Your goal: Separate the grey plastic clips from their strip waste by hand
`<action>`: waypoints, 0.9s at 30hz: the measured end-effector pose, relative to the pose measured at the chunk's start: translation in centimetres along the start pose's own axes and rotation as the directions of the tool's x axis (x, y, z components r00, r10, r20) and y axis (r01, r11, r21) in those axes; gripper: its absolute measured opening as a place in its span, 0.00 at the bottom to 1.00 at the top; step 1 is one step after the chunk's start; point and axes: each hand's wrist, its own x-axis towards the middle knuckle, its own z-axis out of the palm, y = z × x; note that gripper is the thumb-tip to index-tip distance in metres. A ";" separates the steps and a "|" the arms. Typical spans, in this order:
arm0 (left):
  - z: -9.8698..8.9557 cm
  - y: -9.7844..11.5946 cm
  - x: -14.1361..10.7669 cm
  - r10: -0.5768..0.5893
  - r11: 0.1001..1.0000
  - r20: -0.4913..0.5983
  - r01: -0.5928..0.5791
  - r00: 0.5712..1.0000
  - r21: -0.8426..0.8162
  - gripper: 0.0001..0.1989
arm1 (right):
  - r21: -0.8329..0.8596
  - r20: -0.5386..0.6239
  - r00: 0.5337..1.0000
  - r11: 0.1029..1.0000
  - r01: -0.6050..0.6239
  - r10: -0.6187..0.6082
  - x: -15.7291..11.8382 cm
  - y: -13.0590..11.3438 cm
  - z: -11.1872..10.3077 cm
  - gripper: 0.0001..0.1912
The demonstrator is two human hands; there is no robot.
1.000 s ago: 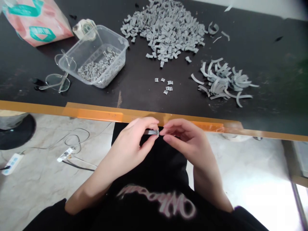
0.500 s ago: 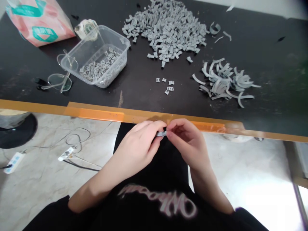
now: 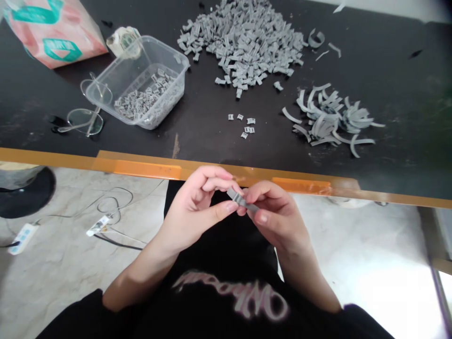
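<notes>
A short grey rubbery strip (image 3: 242, 199) lies tilted between my hands, just below the table's front edge. My left hand (image 3: 199, 205) pinches its upper end between thumb and fingers. My right hand (image 3: 277, 212) holds the lower end in its fingertips, and my fingers partly hide the strip. Ahead on the black table lie a large heap of small grey pieces (image 3: 240, 49), several loose pieces (image 3: 243, 126) nearer me, and a pile of curved grey offcuts (image 3: 328, 120) to the right. A clear plastic tub (image 3: 169, 52) holds more grey pieces.
Eyeglasses (image 3: 84, 121) lie left of the tub, near a pink and teal bag (image 3: 52, 35) and a tape roll (image 3: 123, 41). The table has an orange front edge (image 3: 148, 169). A power strip (image 3: 23, 238) and cables lie on the floor below.
The strip now shows more and tilts down to the right. My hands have turned it and shifted slightly apart, with my left fingers raised higher.
</notes>
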 end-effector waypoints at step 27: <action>0.6 1.5 -0.7 0.374 0.512 0.112 -0.306 0.920 0.802 0.19 | -0.115 -0.226 0.973 0.993 0.012 -0.038 0.0 0.2 0.3 0.10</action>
